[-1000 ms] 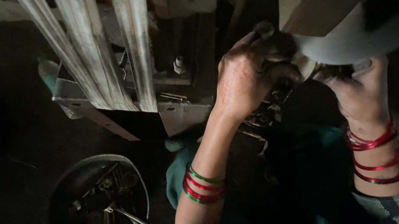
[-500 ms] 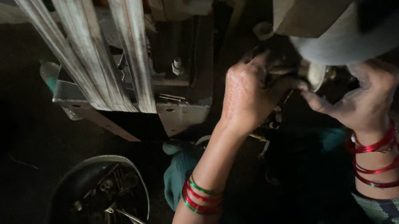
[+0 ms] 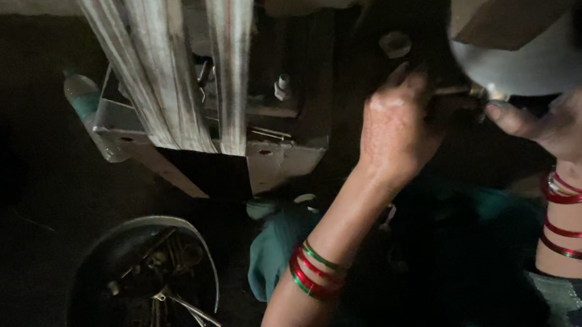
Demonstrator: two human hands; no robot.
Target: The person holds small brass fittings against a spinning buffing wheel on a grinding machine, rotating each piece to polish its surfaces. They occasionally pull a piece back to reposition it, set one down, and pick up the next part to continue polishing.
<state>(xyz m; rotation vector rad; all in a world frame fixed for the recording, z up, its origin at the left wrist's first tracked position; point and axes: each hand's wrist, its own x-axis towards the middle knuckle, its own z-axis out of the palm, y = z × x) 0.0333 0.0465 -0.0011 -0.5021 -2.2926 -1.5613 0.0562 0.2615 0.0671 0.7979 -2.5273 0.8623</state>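
Left hand (image 3: pixel 397 129) curled, fingers pinching a small dark metal part (image 3: pixel 455 96) under the grey machine block (image 3: pixel 289 152). Right hand (image 3: pixel 567 123) just beside, thumb touching the same part below a pale rounded housing (image 3: pixel 552 61); finger spread unclear. Round metal bowl with brass pins (image 3: pixel 141 298) on the dark floor, well apart, lower left.

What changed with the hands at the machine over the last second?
The left hand slid right along the dark machine part and now meets the right hand beside the grey curved cover. The right hand turned, thumb pointing toward the left. What they pinch is too dark to tell. The round pan of metal pieces and the pale strips stayed put.
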